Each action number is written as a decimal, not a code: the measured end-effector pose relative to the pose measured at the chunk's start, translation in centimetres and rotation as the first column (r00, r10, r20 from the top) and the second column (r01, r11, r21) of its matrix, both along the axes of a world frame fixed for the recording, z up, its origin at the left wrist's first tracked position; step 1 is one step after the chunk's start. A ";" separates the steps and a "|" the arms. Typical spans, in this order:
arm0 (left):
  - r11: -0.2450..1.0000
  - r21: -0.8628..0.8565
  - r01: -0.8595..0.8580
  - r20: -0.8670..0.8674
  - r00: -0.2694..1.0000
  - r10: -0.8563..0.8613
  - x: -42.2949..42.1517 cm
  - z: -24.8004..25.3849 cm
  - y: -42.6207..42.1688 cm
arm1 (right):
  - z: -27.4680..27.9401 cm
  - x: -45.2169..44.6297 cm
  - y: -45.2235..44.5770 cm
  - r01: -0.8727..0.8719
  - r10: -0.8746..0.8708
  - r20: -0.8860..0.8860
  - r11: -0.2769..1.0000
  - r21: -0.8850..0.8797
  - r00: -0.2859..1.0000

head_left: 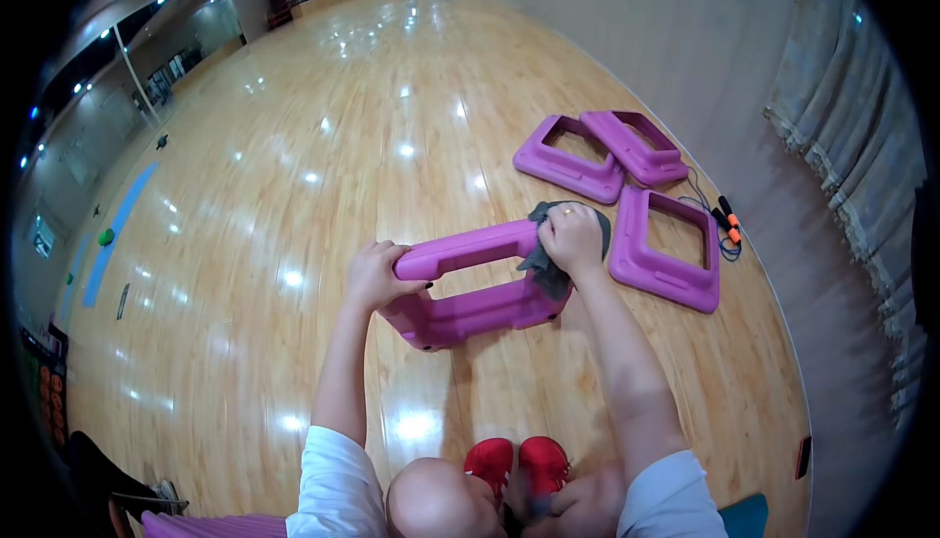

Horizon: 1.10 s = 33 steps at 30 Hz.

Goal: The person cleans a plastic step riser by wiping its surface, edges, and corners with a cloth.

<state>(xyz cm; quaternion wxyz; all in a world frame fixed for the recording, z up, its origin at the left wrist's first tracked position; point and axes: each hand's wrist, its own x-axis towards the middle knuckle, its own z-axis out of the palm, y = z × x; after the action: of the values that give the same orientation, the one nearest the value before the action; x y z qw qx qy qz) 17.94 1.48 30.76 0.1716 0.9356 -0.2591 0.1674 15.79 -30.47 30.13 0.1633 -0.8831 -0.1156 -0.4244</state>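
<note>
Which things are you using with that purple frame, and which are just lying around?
In use:
purple plastic frame, held by the left hand
grey cloth, held against the frame by the right hand

Lying about:
three similar purple frames, untouched, though perhaps part of the job
skipping rope
blue mat

glossy wooden floor | right side: purple frame overlapped by second purple frame, third purple frame just beside | near wall: black-and-orange handles with cord | left side: long blue strip
</note>
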 end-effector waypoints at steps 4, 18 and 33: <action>0.999 0.038 0.018 0.021 1.000 -0.019 -0.4 0.3 -0.1 | -1.0 -0.7 -0.3 0.109 -0.109 -0.001 0.992 0.067 0.994; 0.966 0.013 -0.259 0.158 0.954 0.254 0.3 -2.0 -1.1 | 0.6 -0.8 15.9 -0.191 0.186 0.044 0.971 0.142 0.981; 0.943 -0.120 -0.311 -0.049 0.950 0.307 1.4 -1.1 -1.3 | -1.3 2.1 3.5 -0.023 0.024 0.032 0.999 -0.029 0.999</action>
<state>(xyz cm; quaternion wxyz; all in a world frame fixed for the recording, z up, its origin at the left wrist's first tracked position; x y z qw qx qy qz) 19.31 0.16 29.64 0.2060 0.9542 -0.0954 0.1946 17.85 -27.01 28.83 0.1537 -0.8769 -0.1345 -0.4352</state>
